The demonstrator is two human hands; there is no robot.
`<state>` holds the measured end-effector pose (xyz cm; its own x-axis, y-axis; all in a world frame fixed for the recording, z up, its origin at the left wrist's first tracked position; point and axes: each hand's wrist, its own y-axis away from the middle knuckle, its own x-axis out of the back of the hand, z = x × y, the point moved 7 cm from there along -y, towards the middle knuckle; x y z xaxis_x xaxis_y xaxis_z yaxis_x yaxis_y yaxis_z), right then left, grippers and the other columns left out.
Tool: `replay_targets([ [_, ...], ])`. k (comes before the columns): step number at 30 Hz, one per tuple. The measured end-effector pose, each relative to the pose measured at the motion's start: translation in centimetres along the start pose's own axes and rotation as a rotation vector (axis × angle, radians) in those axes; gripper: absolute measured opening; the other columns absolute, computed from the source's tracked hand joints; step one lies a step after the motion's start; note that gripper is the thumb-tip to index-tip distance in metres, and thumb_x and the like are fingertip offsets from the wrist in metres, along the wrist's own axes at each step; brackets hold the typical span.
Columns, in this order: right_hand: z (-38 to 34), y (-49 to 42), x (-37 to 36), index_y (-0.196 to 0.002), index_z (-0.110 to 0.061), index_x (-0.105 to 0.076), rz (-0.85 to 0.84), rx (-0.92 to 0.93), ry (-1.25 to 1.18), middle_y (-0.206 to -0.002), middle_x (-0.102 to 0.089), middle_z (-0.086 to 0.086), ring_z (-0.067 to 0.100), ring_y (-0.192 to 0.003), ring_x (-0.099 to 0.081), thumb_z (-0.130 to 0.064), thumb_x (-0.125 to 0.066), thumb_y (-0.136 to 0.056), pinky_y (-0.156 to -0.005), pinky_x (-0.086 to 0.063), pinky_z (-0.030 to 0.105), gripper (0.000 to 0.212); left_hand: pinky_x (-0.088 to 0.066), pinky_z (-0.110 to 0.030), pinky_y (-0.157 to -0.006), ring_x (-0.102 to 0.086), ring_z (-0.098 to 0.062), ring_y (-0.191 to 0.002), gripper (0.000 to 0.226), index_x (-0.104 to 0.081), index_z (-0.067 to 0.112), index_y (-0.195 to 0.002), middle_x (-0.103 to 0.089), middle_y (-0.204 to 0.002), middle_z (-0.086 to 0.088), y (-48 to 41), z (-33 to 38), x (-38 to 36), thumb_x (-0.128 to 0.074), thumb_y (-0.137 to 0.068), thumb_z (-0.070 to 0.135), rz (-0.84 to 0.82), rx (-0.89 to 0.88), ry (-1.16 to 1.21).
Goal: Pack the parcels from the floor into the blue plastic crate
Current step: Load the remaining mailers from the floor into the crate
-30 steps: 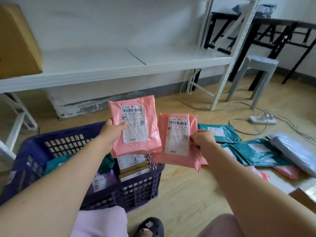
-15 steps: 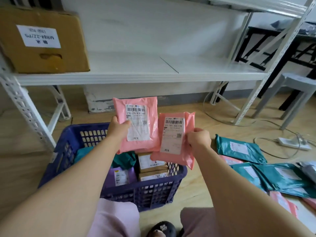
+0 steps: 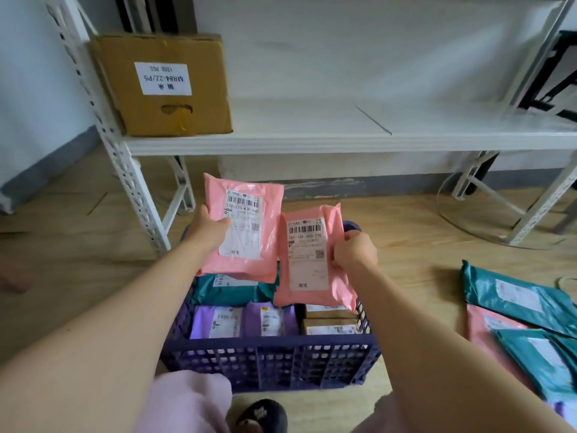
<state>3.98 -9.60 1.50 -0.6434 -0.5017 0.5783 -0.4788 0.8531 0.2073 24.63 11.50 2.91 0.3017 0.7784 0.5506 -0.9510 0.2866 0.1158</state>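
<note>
Above the crate (image 3: 268,364) rim, hands (image 3: 209,228) (image 3: 354,253) hold two pink parcels (image 3: 268,195) (image 3: 335,295).

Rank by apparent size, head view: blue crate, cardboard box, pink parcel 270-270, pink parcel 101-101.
1. blue crate
2. cardboard box, though it sits farther from the camera
3. pink parcel 270-270 and pink parcel 101-101: look alike, unranked

We look at a white metal shelf rack (image 3: 312,142) set against a pale wall (image 3: 359,42), a labelled cardboard box (image 3: 162,85) on its left end, light wood flooring (image 3: 78,251) below and grey skirting (image 3: 406,184) behind.
</note>
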Motion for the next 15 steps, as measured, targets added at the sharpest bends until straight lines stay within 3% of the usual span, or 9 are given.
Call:
replay_targets([
  [3,0.5,-0.7,-1.8,-0.098,-0.005,-0.065,-0.035,-0.015,0.056,-0.078,-0.061,0.008,0.024,-0.069,-0.055,-0.021,-0.037,-0.095,-0.059,-0.043,0.029,0.033,-0.035,-0.037,-0.103,-0.038,-0.031,-0.133,0.067,-0.016,0.016,-0.15,-0.032,-0.151,-0.007,-1.2,-2.7,-0.2,-0.054,-0.094,0.017,-0.05,0.023,-0.04],
  [5,0.6,-1.2,-2.5,-0.083,-0.005,-0.062,-0.025,-0.002,0.092,-0.067,-0.057,0.006,0.022,-0.058,-0.052,-0.034,-0.033,-0.098,-0.052,-0.036,0.026,0.044,-0.031,-0.037,-0.108,-0.029,-0.028,-0.14,0.077,-0.005,0.024,-0.152,-0.02,-0.157,-0.003,-2.0,-3.8,-0.2,-0.053,-0.093,0.011,-0.08,0.0,-0.001],
  [6,0.7,-1.5,-2.8,-0.08,-0.006,-0.06,-0.016,0.002,0.101,-0.062,-0.054,0.004,0.019,-0.054,-0.05,-0.038,-0.031,-0.099,-0.049,-0.032,0.025,0.048,-0.034,-0.037,-0.104,-0.028,-0.028,-0.139,0.079,-0.001,0.028,-0.152,-0.014,-0.158,0.0,-2.5,-4.4,-0.1,-0.052,-0.094,0.009,-0.085,-0.007,-0.006],
  [9,2.0,-2.6,-5.2,-0.083,-0.004,-0.058,-0.035,-0.04,0.076,-0.06,-0.052,0.003,0.016,-0.05,-0.048,-0.036,-0.031,-0.1,-0.045,-0.032,0.022,0.046,-0.043,-0.026,-0.071,-0.043,-0.029,-0.125,0.081,0.004,0.034,-0.151,-0.007,-0.159,0.006,-3.8,-6.3,-0.1,-0.048,-0.095,0.007,-0.058,-0.045,-0.092],
  [12,4.1,-3.5,-9.6,-0.076,-0.007,-0.054,-0.138,-0.139,0.066,-0.061,-0.054,0.002,0.013,-0.048,-0.051,-0.034,-0.031,-0.101,-0.042,-0.039,0.02,0.043,-0.044,-0.027,-0.078,-0.045,-0.032,-0.126,0.085,0.001,0.037,-0.15,-0.011,-0.158,0.006,-5.0,-9.6,-0.9,-0.049,-0.091,0.002,-0.061,-0.073,-0.1],
  [15,6.3,-4.1,-13.6,-0.075,-0.008,-0.051,-0.233,-0.185,0.117,-0.063,-0.054,0.001,0.013,-0.051,-0.052,-0.034,-0.033,-0.101,-0.045,-0.041,0.022,0.041,-0.046,-0.025,-0.063,-0.06,-0.029,-0.086,0.084,0.003,0.042,-0.148,-0.024,-0.15,0.004,-5.5,-14.3,-2.8,-0.05,-0.092,0.008,-0.102,0.035,-0.197],
])
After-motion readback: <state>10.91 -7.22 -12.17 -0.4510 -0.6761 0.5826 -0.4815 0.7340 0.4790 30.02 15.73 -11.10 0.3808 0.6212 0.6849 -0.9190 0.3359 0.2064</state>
